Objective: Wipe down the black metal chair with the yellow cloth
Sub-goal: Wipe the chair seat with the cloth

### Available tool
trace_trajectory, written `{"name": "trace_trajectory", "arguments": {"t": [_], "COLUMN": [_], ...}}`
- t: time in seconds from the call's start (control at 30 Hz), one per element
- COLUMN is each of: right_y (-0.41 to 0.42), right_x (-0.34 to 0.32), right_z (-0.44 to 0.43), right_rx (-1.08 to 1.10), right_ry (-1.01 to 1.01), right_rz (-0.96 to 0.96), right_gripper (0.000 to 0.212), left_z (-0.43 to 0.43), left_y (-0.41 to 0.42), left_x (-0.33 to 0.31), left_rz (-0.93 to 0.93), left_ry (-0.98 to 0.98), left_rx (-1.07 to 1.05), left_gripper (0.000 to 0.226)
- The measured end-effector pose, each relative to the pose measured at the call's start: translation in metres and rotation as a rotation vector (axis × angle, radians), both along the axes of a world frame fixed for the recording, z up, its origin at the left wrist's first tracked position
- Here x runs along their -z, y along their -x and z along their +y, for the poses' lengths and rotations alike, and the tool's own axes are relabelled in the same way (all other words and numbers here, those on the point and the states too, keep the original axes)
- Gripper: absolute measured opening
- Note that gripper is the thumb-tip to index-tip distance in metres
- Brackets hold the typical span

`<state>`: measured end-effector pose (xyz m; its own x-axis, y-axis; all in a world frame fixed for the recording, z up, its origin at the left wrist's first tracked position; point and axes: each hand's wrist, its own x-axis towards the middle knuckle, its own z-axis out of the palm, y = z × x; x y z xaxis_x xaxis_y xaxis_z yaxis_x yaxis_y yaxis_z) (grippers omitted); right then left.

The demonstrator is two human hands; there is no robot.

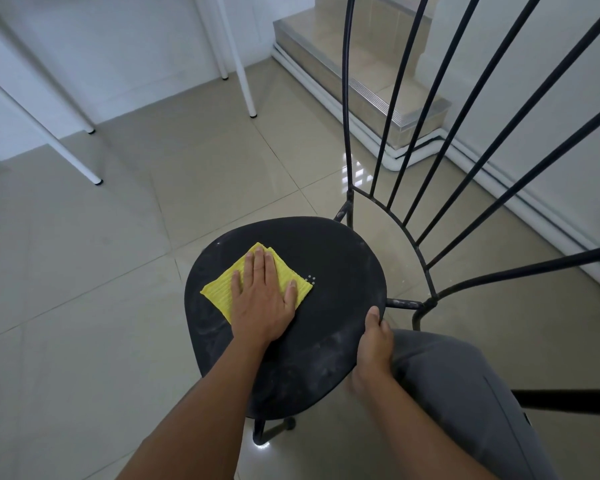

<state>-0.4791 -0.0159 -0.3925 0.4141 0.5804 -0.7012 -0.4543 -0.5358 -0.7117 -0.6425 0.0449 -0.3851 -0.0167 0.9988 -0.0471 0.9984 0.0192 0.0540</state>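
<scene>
Pressing down on the yellow cloth [219, 293], the left hand [262, 301] lies palm-down with its fingers [257, 268] straight and slightly spread, released rather than curled. The thumb points right, resting on the cloth's right corner. The cloth is folded into a square and sits flat on the left half of the seat [329, 261], one corner pointing far and one pointing left. Its near corner is hidden under the palm.

The right hand [373, 351] grips the black metal chair [426, 140] by the seat's near-right rim. Its thumb [373, 315] lies on top of the rim, and the other fingers curl underneath, out of sight.

The seat is round and dark, with pale dusty smears [291, 372] across its near part. A small cluster of pale dots [311, 279] sits just right of the cloth. The chair's backrest of thin black bars rises on the right side of the scene and fans out toward the far right.

A knee in grey trousers [447, 393] is just right of the right hand, near the seat's edge. The chair stands on a glossy beige tiled floor [84, 271]. Far left, thin white furniture legs [246, 81] with black feet stand on the tiles. A tiled step [361, 77] with a metal nosing lies beyond the backrest bars.
</scene>
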Motion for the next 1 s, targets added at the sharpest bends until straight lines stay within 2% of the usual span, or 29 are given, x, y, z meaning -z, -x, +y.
{"name": "trace_trajectory", "arguments": {"t": [0.13, 0.2, 0.37, 0.47, 0.57, 0.67, 0.7, 0.77, 0.83, 0.9, 0.93, 1.0], "right_y": [-0.008, -0.011, -0.012, -0.013, -0.023, -0.043, -0.05, -0.061, -0.066, -0.065, -0.064, -0.064], "right_x": [-0.006, -0.005, -0.004, -0.011, -0.014, -0.025, -0.032, -0.047, -0.065, -0.07, -0.068, -0.055], "right_z": [0.006, 0.008, 0.009, 0.011, 0.016, 0.023, 0.024, 0.025, 0.03, 0.04, 0.046, 0.059], "right_rx": [-0.051, -0.062, -0.084, -0.167, -0.34, -0.605, -0.734, -0.978, -1.042, -0.924, -0.857, -0.783], "right_ry": [0.025, 0.027, 0.032, 0.087, 0.188, 0.266, 0.294, 0.353, 0.309, 0.126, 0.015, -0.098], "right_rz": [-0.027, -0.052, -0.079, -0.159, -0.287, -0.361, -0.435, -0.743, -1.054, -1.182, -1.17, -1.027], "right_gripper": [0.03, 0.029, 0.033, 0.047, 0.053, 0.063, 0.064, 0.052, 0.042, 0.036, 0.032, 0.025], "left_z": [0.0, 0.0, 0.0, -0.001, -0.001, 0.0, 0.0, 0.0, 0.0, 0.0, 0.0, -0.001], "left_y": [0.0, 0.001, 0.0, 0.0, -0.001, -0.001, -0.001, -0.001, -0.001, -0.001, -0.002, -0.006], "left_x": [0.001, 0.001, 0.0, 0.0, 0.0, -0.001, -0.001, 0.0, 0.0, 0.0, 0.0, -0.002], "left_rz": [-0.002, -0.001, -0.003, 0.003, 0.008, 0.009, 0.009, 0.012, 0.014, 0.011, 0.013, 0.005], "left_ry": [-0.001, 0.0, 0.0, -0.006, -0.009, -0.02, -0.022, -0.023, -0.02, -0.015, -0.014, -0.01], "left_rx": [0.001, -0.001, 0.001, 0.001, 0.003, 0.004, 0.004, 0.003, 0.001, -0.001, -0.001, -0.002], "left_gripper": [0.077, 0.077, 0.078, 0.078, 0.077, 0.077, 0.077, 0.077, 0.077, 0.078, 0.078, 0.078]}}
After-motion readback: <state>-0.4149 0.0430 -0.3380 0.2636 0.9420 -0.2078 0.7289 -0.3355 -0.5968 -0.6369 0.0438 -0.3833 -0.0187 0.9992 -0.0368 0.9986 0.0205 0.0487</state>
